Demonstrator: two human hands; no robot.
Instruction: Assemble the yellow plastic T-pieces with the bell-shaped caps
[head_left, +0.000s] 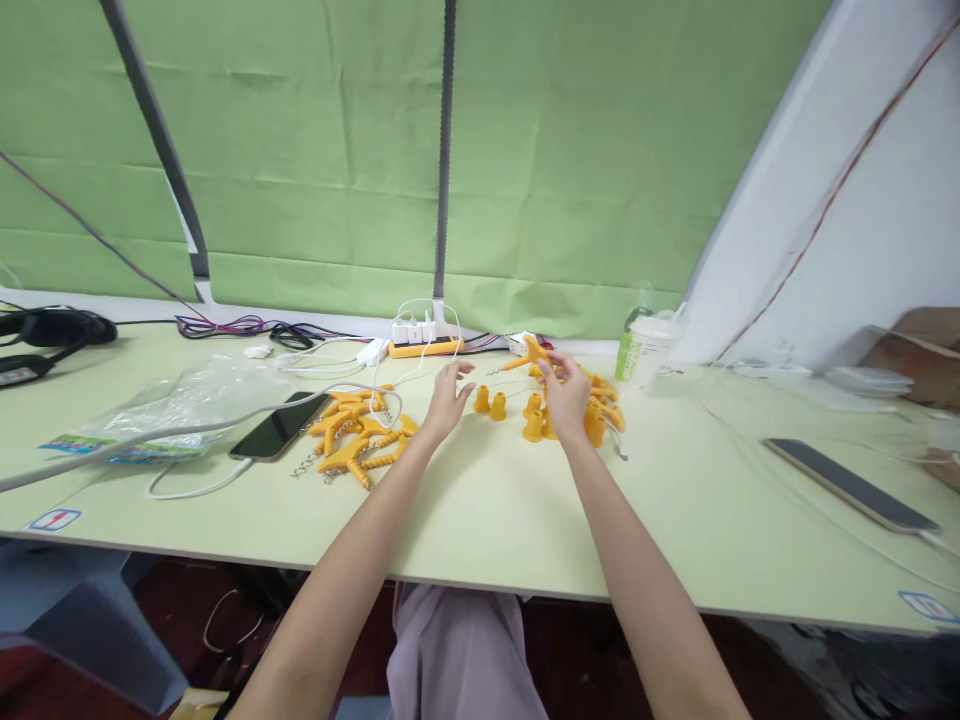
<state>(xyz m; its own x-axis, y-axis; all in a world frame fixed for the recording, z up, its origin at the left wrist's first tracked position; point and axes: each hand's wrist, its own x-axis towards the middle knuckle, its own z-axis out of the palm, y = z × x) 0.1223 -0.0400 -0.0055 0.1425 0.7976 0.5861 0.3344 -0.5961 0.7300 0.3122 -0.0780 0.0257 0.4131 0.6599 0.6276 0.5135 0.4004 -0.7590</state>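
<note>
My right hand (566,393) holds a yellow corkscrew handle (531,352) above the table, its metal spiral pointing left. My left hand (448,398) hovers over the table with its fingers apart and nothing in them. Two small yellow caps (497,406) stand between my hands. More yellow cone-shaped caps (533,424) stand below my right hand, and other yellow parts (604,390) lie behind and beside it. Left of my left forearm lies a pile of yellow corkscrew pieces (347,457) with metal spirals.
A phone (279,428) with a cable and a clear plastic bag (180,405) lie at the left. Behind are a power strip (424,347) and cables. At the right are a cup (646,350) and another phone (851,483). Black headphones (56,335) lie far left.
</note>
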